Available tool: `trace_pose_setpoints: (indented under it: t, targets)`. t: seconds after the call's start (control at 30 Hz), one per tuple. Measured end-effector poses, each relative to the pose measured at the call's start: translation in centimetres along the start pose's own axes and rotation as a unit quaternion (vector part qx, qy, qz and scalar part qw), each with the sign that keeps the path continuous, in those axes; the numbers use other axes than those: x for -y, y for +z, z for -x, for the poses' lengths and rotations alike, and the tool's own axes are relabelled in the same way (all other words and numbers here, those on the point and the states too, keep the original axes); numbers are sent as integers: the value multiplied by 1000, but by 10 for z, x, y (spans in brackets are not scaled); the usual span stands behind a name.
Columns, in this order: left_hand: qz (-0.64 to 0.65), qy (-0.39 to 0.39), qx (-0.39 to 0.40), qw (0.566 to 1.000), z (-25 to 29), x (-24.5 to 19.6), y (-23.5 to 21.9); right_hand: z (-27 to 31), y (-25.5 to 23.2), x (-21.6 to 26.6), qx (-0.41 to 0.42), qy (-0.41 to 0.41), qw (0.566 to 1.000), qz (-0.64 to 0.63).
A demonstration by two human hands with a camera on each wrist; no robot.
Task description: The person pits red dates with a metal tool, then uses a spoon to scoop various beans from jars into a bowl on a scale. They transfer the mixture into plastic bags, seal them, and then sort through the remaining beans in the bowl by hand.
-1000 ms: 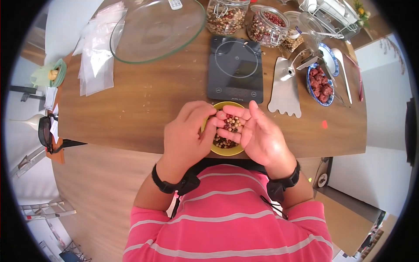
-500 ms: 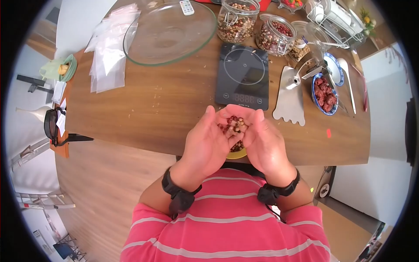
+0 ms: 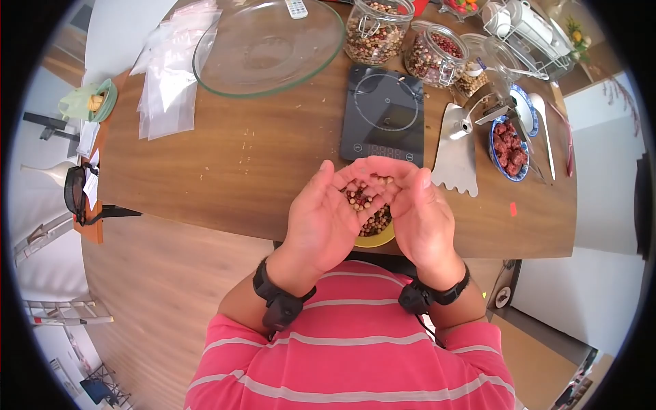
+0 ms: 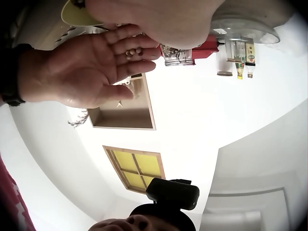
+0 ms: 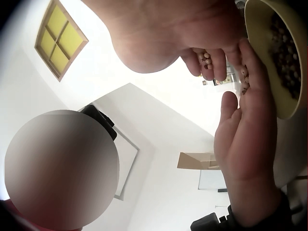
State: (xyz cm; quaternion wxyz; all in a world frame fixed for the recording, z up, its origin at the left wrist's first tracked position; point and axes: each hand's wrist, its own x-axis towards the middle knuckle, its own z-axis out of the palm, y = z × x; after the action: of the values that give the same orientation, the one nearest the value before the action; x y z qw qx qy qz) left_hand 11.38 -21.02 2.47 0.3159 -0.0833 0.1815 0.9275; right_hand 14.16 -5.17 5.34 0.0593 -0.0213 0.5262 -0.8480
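Both palms face up, side by side, over a yellow bowl point(image 3: 373, 241) of mixed red, tan and dark round beads at the table's front edge. The left hand point(image 3: 314, 222) and the right hand point(image 3: 429, 225) have their fingers extended and slightly cupped, fingertips close together, with small beads point(image 3: 359, 198) lying on them. A few tan beads point(image 4: 134, 53) rest on the right hand's point(image 4: 72, 72) fingers in the left wrist view. In the right wrist view the left hand point(image 5: 252, 134) is beside the bowl point(image 5: 269, 62). The hands partly hide the bowl in the head view.
Ahead of the hands lies a black scale point(image 3: 384, 113), with a metal scraper point(image 3: 456, 154) to its right. Glass jars point(image 3: 374, 34) stand behind. A blue-rimmed bowl point(image 3: 509, 150) holds dark red pieces. A large glass dish point(image 3: 270, 51) and plastic bags point(image 3: 171, 82) are at the back left.
The left hand has turned palm up and drawn back from over the right fingers to lie alongside them. Since half a second ago the hands have barely shifted, showing more of the bowl's beads.
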Motion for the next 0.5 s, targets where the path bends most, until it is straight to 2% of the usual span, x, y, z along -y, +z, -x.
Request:
trace_pose_setpoints:
  t: [0.07,0.17,0.3,0.37,0.43,0.47,0.5]
  targets:
    - [-12,1,1,1000,0,-3,7,-1,1,0,13,8,1000,14]
    - [-2,-4,-10,1000,-1,-1,0,-3,5,0,-27,1,1000,9]
    - [-30,-12,4,999,3,-7,7,-4,-5,-2,-57,-17,996,-64]
    - [-24,9,-35,999,5,-10,5,0,-13,-4,-64,-32,993,-90]
    - [-22,8,-33,999,6,-14,5,7,-20,-4,-85,-22,984,157]
    - [-20,7,-32,999,7,-15,5,6,-18,-5,-85,-21,984,156]
    - [-19,7,-32,999,6,-16,4,5,-15,-6,-63,-96,945,308]
